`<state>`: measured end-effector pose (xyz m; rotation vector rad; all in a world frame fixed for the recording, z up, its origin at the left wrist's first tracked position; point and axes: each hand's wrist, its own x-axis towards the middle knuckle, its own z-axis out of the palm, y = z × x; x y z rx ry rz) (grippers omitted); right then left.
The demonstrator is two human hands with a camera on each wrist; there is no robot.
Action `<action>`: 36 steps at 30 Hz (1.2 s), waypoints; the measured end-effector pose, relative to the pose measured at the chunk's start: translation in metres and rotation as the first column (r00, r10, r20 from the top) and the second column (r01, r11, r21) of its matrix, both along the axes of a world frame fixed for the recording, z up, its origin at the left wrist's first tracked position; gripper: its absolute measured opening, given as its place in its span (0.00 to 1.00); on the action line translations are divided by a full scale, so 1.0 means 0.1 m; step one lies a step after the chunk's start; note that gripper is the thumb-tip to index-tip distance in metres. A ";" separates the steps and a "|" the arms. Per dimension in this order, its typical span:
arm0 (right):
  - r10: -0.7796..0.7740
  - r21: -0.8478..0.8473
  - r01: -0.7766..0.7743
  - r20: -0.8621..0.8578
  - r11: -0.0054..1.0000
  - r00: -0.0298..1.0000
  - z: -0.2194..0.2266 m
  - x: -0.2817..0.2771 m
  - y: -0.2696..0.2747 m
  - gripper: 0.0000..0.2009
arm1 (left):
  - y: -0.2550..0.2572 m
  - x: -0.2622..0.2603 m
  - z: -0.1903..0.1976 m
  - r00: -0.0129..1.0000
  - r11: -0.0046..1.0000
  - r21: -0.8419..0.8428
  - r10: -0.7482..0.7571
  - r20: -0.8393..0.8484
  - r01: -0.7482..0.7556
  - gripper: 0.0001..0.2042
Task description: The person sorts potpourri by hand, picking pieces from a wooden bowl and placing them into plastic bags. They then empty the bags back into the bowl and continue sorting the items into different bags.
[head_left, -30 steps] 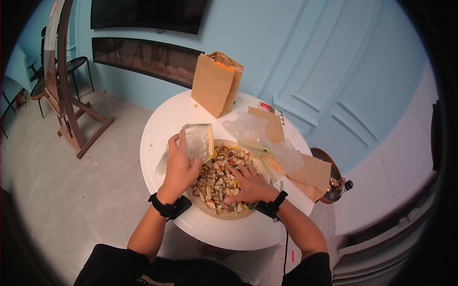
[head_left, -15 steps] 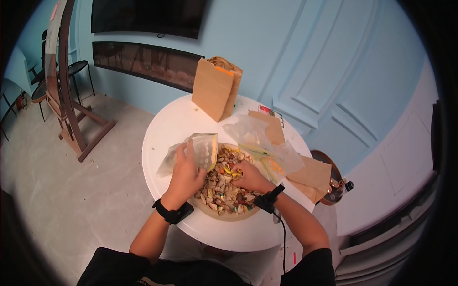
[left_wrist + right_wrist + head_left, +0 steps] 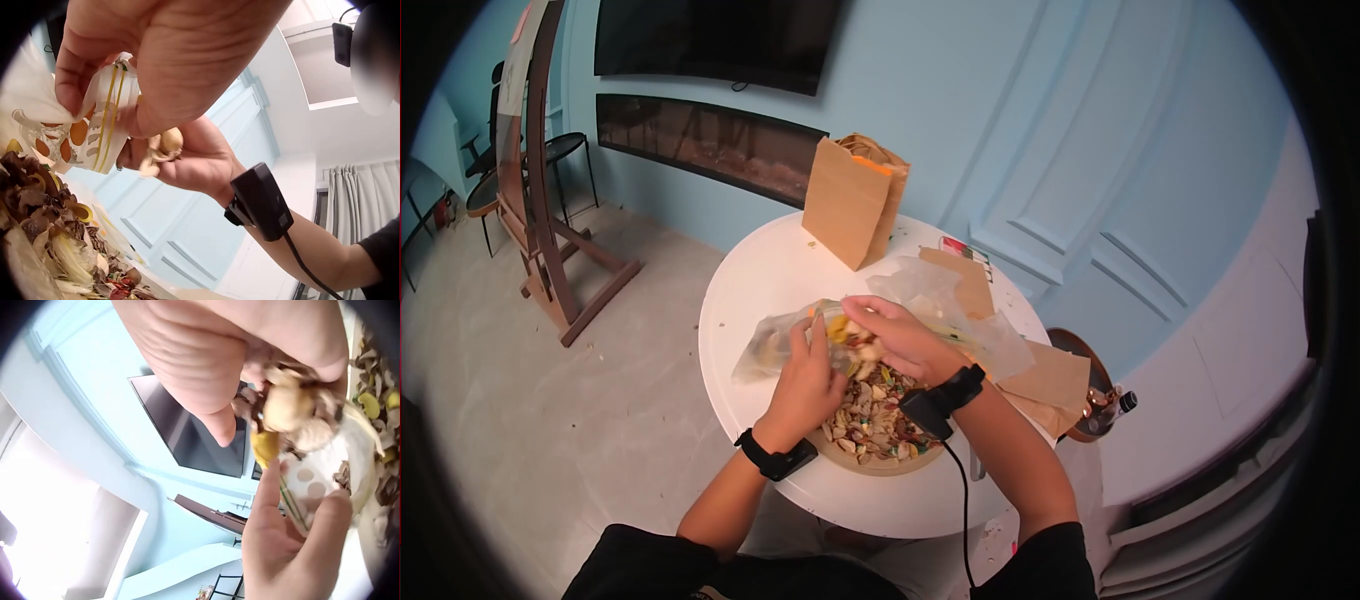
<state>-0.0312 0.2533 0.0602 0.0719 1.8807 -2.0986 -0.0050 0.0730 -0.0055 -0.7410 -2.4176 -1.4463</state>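
My left hand grips the mouth of a clear zip bag, with yellow seal lines showing in the left wrist view. My right hand, at the bag's opening, has its fingers curled round a handful of dried pieces, brown, cream and yellow. Below both hands lies a round tray of mixed dried slices. In the left wrist view the slices look dark brown, with some yellow and red bits.
A brown paper bag stands at the table's back. Clear plastic bags and flat brown paper lie on the right. Beyond the right edge is a round stool with a bottle. A wooden easel stands at left.
My right hand has lifted from the tray with dried pieces and moved up and left to the bag's opening. The bag's mouth has tilted towards it.
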 end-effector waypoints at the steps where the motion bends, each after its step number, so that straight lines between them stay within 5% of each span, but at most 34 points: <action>1: 0.010 0.009 -0.010 0.011 1.000 1.000 0.03 -0.02 -0.06 0.28 | 0.01 -0.01 -0.02 0.999 1.000 0.009 0.023 -0.032 -0.022 0.39; 3: 0.011 0.088 -0.012 0.006 0.996 1.000 -0.02 -0.10 -0.11 0.31 | 0.02 -0.05 -0.06 0.993 0.997 0.031 0.074 -0.093 -0.071 0.40; 6: -0.035 0.181 0.052 -0.095 0.982 0.995 0.07 0.01 -0.13 0.31 | -0.06 -0.09 0.02 0.999 0.994 0.095 0.048 0.026 -0.050 0.39; 9: -0.117 0.185 0.173 -0.283 0.967 0.952 0.00 0.03 0.00 0.22 | -0.21 -0.33 0.03 0.997 0.989 0.135 0.065 -0.031 -0.060 0.38; 12: -0.133 0.365 0.275 -0.369 0.889 0.920 -0.06 0.09 0.26 0.21 | -0.44 -0.53 0.20 0.993 0.971 0.209 0.119 0.000 -0.116 0.38; 15: 0.094 0.685 0.243 -0.415 0.686 0.905 -0.26 0.18 0.42 0.21 | -0.50 -0.57 0.19 0.988 0.962 0.227 0.153 0.017 -0.153 0.38; 18: 0.206 0.899 0.050 -0.153 0.435 0.967 -0.36 0.31 0.41 0.27 | -0.48 -0.49 0.14 0.989 0.973 0.178 0.143 0.034 -0.147 0.38; 21: 0.448 0.908 0.101 -0.294 0.406 0.845 -0.61 0.30 0.43 0.38 | -0.44 -0.44 0.06 0.989 0.973 0.183 0.128 0.069 -0.139 0.38; 25: 0.530 0.993 -0.101 0.051 0.066 0.847 -0.57 0.42 0.04 0.49 | -0.37 -0.38 0.05 0.991 0.976 0.180 0.110 0.070 -0.121 0.38; 28: 0.567 0.986 -0.034 -0.066 0.165 0.821 -0.73 0.36 0.17 0.46 | -0.38 -0.33 0.06 0.992 0.978 0.177 0.099 0.076 -0.111 0.38; 34: 0.481 0.996 0.054 -0.082 0.073 0.873 -0.81 0.33 0.34 0.39 | -0.42 -0.31 0.03 0.991 0.978 0.179 0.089 0.100 -0.106 0.38; 36: 0.477 0.985 0.034 -0.112 0.168 0.872 -0.82 0.28 0.42 0.38 | -0.41 -0.29 0.03 0.992 0.980 0.170 0.083 0.098 -0.099 0.38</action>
